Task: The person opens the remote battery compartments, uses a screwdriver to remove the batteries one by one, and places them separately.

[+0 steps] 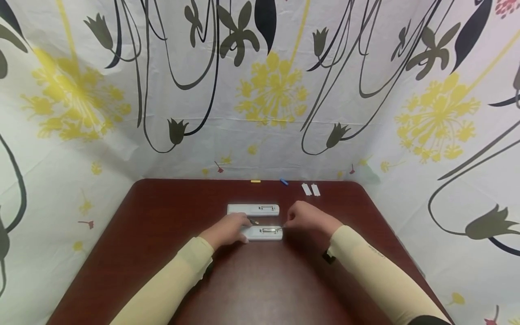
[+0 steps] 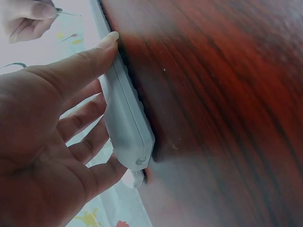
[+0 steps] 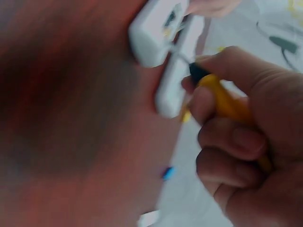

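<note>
My left hand [image 1: 229, 229] grips a white remote control [image 1: 253, 233] lying back up on the table, thumb along its near edge and fingers on the far side, as the left wrist view shows. Its battery compartment [image 1: 269, 230] is uncovered. In my right hand [image 1: 309, 217] is a screwdriver [image 3: 232, 104] with a yellow and black handle, fingers curled round it. The screwdriver's thin shaft [image 3: 182, 54] reaches to the right end of this remote, its tip by the compartment. Close to my left fingertips is a small dark thin thing with a pale tip [image 1: 254, 222].
A second white remote [image 1: 245, 209], also with an uncovered compartment, lies parallel just behind. Toward the table's back edge are a small yellow cylinder [image 1: 255, 181], a blue one [image 1: 284, 182] and two white battery covers [image 1: 306, 189]. Patterned curtains [image 1: 276, 149] enclose the dark red table [image 1: 174, 207].
</note>
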Demonstrator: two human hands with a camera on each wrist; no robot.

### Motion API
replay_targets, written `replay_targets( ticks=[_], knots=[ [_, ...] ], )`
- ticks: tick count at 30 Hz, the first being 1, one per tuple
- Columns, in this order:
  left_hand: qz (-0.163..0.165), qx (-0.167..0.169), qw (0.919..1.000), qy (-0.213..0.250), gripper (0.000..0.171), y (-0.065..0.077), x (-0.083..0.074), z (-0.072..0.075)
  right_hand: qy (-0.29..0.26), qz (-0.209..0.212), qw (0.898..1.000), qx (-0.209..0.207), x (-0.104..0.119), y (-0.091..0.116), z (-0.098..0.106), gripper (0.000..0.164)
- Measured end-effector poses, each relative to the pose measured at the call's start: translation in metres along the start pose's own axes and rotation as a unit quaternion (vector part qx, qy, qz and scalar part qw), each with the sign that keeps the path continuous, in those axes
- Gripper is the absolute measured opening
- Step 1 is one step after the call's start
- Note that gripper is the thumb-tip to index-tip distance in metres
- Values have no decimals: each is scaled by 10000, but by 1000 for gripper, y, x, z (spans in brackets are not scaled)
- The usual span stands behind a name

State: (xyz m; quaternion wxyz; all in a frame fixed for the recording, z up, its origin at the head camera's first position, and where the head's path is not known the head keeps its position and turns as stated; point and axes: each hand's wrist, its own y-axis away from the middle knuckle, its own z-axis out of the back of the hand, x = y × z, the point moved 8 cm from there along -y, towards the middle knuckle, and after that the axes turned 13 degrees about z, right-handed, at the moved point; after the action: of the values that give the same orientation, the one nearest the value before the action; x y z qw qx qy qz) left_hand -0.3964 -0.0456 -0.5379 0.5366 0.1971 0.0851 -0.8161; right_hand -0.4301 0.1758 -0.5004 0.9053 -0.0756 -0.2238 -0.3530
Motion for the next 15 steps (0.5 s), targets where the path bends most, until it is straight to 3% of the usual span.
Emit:
replay_targets(
  ticks=[5,13,15],
  knots=[
    [-16,-2,10000,-30,43,1,-2,2,-701,-98,9974,-146,-19,14,-10,35],
    [110,15,9999,-31,43,0,-2,1,-770,-173,9964,-307,-19,17,-9,33],
    [106,13,9999,-16,43,1,-1,2,-1155,-396,9906,-622,-21,19,-5,29]
  ],
)
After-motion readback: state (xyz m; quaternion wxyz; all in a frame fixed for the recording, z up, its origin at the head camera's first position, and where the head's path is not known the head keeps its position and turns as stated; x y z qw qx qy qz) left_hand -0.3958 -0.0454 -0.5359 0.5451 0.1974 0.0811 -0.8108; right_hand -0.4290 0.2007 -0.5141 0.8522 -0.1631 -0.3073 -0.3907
